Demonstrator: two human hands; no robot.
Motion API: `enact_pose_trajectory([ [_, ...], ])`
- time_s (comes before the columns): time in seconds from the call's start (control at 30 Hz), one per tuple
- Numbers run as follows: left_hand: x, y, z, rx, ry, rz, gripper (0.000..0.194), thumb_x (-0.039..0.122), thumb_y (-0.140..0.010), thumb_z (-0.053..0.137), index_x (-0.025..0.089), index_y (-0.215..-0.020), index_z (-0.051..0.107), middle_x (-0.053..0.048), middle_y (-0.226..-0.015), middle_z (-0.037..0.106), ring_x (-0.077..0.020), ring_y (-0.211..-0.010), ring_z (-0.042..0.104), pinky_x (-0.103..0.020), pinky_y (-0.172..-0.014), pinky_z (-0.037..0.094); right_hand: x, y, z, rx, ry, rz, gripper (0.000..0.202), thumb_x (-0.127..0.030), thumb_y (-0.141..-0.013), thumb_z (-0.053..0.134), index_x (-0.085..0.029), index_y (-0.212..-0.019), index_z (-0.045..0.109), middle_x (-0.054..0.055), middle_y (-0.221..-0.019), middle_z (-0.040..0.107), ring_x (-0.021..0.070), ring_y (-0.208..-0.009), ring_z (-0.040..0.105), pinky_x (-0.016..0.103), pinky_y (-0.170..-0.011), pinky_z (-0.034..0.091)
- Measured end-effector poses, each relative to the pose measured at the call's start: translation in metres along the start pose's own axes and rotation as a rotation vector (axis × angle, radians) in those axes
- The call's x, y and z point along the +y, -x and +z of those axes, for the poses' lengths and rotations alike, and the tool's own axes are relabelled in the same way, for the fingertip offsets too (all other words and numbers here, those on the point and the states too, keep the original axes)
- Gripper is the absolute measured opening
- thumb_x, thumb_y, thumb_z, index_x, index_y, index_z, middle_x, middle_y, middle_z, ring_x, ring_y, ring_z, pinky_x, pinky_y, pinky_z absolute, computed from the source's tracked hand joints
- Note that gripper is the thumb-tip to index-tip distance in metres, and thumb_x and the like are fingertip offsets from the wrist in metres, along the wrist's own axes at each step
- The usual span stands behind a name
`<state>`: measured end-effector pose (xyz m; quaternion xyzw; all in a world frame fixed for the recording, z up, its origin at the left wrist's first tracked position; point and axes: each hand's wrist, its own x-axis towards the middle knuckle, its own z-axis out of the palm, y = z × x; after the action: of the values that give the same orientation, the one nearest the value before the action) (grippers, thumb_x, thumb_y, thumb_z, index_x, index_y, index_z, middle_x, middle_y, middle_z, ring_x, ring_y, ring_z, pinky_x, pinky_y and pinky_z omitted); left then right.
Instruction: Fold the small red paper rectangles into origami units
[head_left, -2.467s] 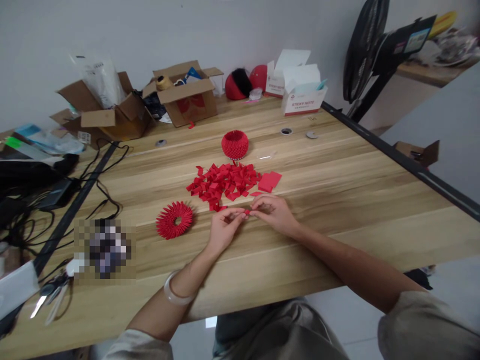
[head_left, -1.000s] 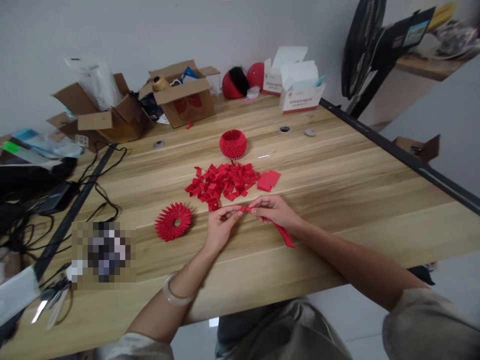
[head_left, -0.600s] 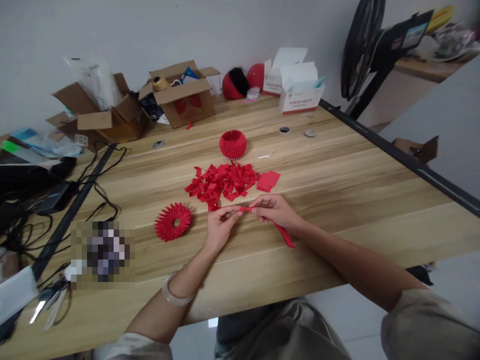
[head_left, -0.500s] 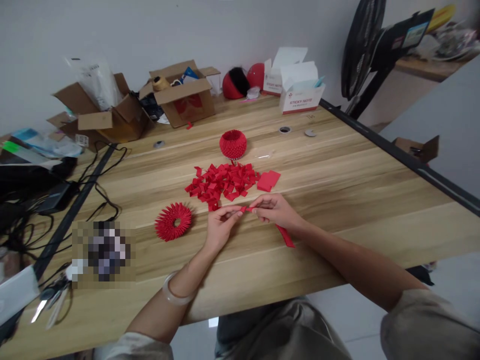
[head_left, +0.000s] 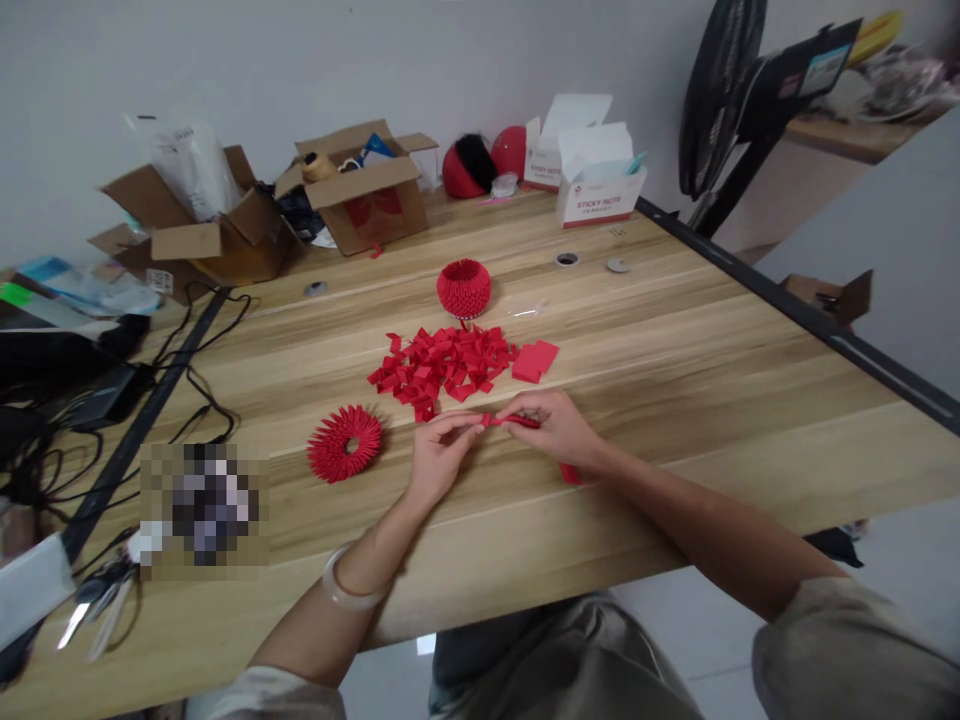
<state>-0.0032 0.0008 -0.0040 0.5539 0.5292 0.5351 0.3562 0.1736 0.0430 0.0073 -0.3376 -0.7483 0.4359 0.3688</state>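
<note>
Between the fingertips of my left hand (head_left: 444, 448) and my right hand (head_left: 553, 428) is a folded red paper strip (head_left: 489, 420). Both hands are closed in a pinch on it, just above the table. Part of the strip runs through my right fingers, and a red end (head_left: 570, 473) shows below that hand. Loose folded red paper pieces (head_left: 450, 362) lie heaped beyond my hands, beside flat red paper sheets (head_left: 535, 361). Left of my left hand lies a spiky red paper ring (head_left: 330, 447). A round red paper bowl (head_left: 464, 290) stands behind the heap.
Open cardboard boxes (head_left: 382, 210) and white sticky note boxes (head_left: 600, 205) line the back of the wooden table (head_left: 720, 400). Black cables (head_left: 199, 385) and scissors (head_left: 97, 590) lie at left. A fan (head_left: 724, 100) stands beyond the right corner.
My right fingers have shifted their hold on the strip, and a length of it now shows across them. Less of the strip's end hangs below that hand. My left hand stays nearly still.
</note>
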Motion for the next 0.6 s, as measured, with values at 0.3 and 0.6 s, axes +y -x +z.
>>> enact_pose_trajectory([
  [0.3, 0.0011, -0.0006, 0.0004, -0.010, 0.071, -0.088, 0.011, 0.020, -0.063, 0.072, 0.016, -0.074, 0.073, -0.007, -0.080, 0.072, -0.0164, -0.075, 0.065, -0.028, -0.072, 0.051, 0.0036, -0.0010, -0.0012, 0.076, 0.153, -0.162, 0.013, -0.012, -0.072, 0.056, -0.015, -0.077, 0.068, 0.005, -0.073, 0.069, 0.0121, -0.062, 0.061, 0.021, -0.059, 0.045],
  [0.6, -0.0002, -0.0006, -0.0001, -0.011, 0.068, -0.048, 0.009, 0.019, -0.064, 0.072, 0.017, -0.073, 0.072, -0.008, -0.081, 0.072, -0.0170, -0.076, 0.066, -0.031, -0.074, 0.052, 0.0033, -0.0012, -0.0003, 0.043, 0.112, -0.166, 0.013, -0.017, -0.074, 0.056, -0.020, -0.076, 0.068, 0.005, -0.078, 0.070, 0.0153, -0.071, 0.063, 0.027, -0.068, 0.048],
])
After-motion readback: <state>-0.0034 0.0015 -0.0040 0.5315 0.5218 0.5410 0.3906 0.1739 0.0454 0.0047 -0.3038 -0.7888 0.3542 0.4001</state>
